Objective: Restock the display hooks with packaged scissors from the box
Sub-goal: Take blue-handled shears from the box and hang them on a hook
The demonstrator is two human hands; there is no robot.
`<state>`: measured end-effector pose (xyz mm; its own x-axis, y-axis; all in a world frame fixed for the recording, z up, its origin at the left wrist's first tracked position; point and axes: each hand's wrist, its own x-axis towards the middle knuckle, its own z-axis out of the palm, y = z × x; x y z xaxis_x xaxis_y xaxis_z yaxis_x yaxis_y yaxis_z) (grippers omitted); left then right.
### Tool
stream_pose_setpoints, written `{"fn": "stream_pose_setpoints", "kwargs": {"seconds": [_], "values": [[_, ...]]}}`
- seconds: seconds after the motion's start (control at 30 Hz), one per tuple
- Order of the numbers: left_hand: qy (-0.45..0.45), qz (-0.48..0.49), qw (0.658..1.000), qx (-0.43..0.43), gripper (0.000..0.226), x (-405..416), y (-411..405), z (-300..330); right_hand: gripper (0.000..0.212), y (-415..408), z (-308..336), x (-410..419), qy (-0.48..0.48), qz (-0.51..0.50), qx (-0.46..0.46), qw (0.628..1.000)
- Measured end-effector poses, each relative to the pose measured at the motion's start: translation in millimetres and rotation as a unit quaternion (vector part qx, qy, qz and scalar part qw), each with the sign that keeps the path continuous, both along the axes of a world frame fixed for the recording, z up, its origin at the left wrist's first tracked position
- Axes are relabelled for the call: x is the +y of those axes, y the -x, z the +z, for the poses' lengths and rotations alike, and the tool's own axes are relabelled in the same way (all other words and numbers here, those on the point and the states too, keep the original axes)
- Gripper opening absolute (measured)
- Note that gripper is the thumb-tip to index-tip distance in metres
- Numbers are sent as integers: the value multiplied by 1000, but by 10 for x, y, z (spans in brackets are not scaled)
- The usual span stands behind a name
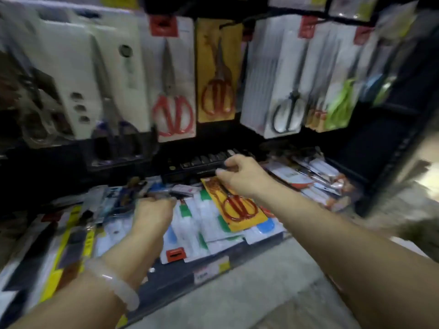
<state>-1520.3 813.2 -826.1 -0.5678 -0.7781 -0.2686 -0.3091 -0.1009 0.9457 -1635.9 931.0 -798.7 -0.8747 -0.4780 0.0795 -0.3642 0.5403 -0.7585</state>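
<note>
A yellow card pack of red-handled scissors lies tilted on a heap of packs on the bottom shelf. My right hand pinches its upper end with thumb and fingers. My left hand reaches into the pile to the left, fingers curled around a dark packaged item; the blur hides what it is. Above, packaged scissors hang on hooks: a white card with red handles, a matching yellow card, and a white card with black handles.
White packs with green and blue parts cover the shelf middle. Yellow-and-black packs lie at the left, more scissors packs at the right. A dark tray sits behind. The shelf edge carries a price label; floor lies below.
</note>
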Motion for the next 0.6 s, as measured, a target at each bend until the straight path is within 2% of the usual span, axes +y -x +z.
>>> {"fn": "stream_pose_setpoints", "kwargs": {"seconds": [0.03,0.13,0.23,0.27,0.37,0.43,0.47,0.6], "values": [[-12,-53,998,-18,19,210,41,-59,39,32,-150,269,-35,-5,-15,999],[-32,-180,981,-66,11,868,281,-213,35,153,-483,1109,-115,-21,-66,991],[-46,-262,959,-99,17,1564,567,-377,23,320,-636,1981,-184,-57,-79,978],[-50,-283,952,-104,11,1800,656,-424,25,370,-656,2272,-214,-74,-80,971],[-79,-358,923,-116,15,2432,874,-526,31,487,-751,3090,-296,-124,-99,942],[-75,-392,908,-127,36,2783,1017,-633,40,530,-865,3523,-359,-138,-105,917],[-65,-411,900,-132,37,2933,1075,-692,44,546,-941,3697,-384,-135,-114,906],[-28,-473,866,-158,26,3352,1198,-872,64,534,-1242,4039,-385,-137,-207,889]]}}
